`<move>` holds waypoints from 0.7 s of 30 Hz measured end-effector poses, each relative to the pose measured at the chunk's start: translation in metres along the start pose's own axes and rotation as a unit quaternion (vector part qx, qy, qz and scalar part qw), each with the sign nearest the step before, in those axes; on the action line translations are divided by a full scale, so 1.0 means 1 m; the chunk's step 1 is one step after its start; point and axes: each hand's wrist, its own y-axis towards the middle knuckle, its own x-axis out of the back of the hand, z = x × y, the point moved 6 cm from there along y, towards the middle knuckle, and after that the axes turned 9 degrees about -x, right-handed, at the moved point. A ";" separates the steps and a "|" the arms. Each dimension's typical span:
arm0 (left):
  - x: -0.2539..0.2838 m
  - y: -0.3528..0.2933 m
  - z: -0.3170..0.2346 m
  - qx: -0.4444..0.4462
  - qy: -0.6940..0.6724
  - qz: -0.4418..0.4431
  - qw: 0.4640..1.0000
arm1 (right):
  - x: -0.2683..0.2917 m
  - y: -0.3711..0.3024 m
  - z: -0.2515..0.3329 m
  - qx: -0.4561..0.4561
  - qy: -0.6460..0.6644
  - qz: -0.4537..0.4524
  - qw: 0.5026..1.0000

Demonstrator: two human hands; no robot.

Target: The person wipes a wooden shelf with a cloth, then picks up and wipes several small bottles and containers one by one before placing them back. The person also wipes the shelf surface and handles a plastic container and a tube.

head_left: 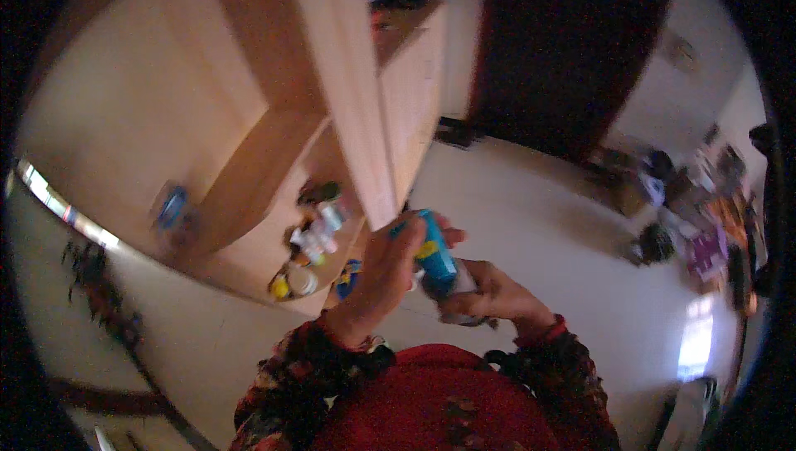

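In front of my chest both hands are closed around a teal container (438, 262) with a yellow patch on it. My left hand (383, 273) wraps its upper left side, thumb across the front. At its lower end my right hand (491, 293) grips a pale, greyish part, which may be the container's base or a separate item; blur hides which. Left of my hands, on a wooden shelf, stands a cluster of small bottles and jars (313, 240), with a white-lidded jar (303, 280) and a yellow item (280, 287) at its front edge.
An upright wooden panel (352, 78) of the cabinet rises just beyond my hands. A blue item (172, 205) sits farther left in the cabinet. Ahead is a dark door (564, 45). Bags and boxes (705, 219) are piled on the pale floor (531, 210) at the right.
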 end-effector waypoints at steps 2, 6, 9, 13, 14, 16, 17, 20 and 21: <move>0.002 0.000 -0.002 -0.046 -0.011 -0.015 0.999 | 0.006 -0.002 -0.005 -0.016 -0.028 0.002 0.999; -0.010 0.001 -0.010 -0.073 0.003 -0.017 0.997 | 0.021 -0.010 0.002 0.037 -0.006 0.035 0.999; -0.008 -0.023 -0.013 -0.028 0.112 -0.045 0.992 | 0.017 -0.003 0.013 0.063 0.037 0.081 0.994; 0.007 -0.042 -0.021 0.051 0.111 -0.105 0.987 | 0.006 0.015 0.016 0.055 -0.005 0.095 0.994; 0.018 -0.043 -0.026 0.013 0.184 -0.105 0.977 | 0.003 0.024 0.017 0.050 -0.029 0.092 0.994; 0.029 -0.043 -0.047 -0.096 0.239 -0.118 0.959 | -0.002 0.044 0.014 0.025 -0.015 0.149 0.988; 0.035 -0.045 -0.057 -0.149 0.265 -0.123 0.945 | -0.006 0.054 0.013 0.012 -0.008 0.176 0.984; 0.070 -0.052 -0.054 -0.088 0.273 -0.167 0.943 | -0.019 0.085 0.019 0.030 -0.086 0.199 0.976; 0.079 -0.053 -0.057 -0.093 0.298 -0.173 0.934 | -0.023 0.091 0.025 0.027 -0.084 0.198 0.976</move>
